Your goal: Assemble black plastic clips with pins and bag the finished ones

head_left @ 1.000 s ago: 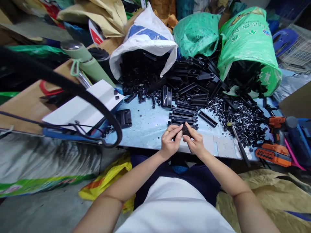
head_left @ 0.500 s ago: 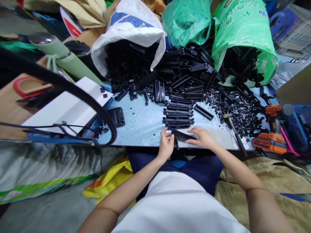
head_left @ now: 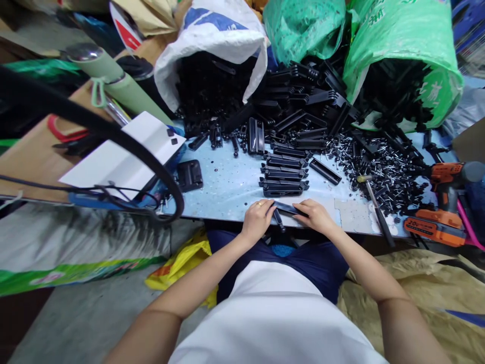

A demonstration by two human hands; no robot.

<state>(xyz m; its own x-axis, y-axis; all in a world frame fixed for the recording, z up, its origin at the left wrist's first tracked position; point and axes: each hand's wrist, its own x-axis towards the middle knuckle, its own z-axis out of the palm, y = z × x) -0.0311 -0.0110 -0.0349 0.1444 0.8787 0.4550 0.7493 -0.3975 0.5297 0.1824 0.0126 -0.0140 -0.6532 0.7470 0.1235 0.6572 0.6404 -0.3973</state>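
My left hand pinches the left end of a long black plastic bar at the table's front edge. The fingers of my right hand are closed round its right end. A short narrow black piece angles down from the bar near my left fingertips; whether it is joined to the bar I cannot tell. Just beyond my hands lie several similar black assemblies in a neat stack of rows. To their right rests a single black channel-shaped part.
Black parts spill from a white sack and a green sack at the back. Loose screws, a hammer and an orange cordless drill lie right. A black curved tube arches across the left.
My left fingers have closed on the bar's left end, and my right hand has gripped its other end. The short piece now shows more plainly below the bar. The view has shifted slightly.
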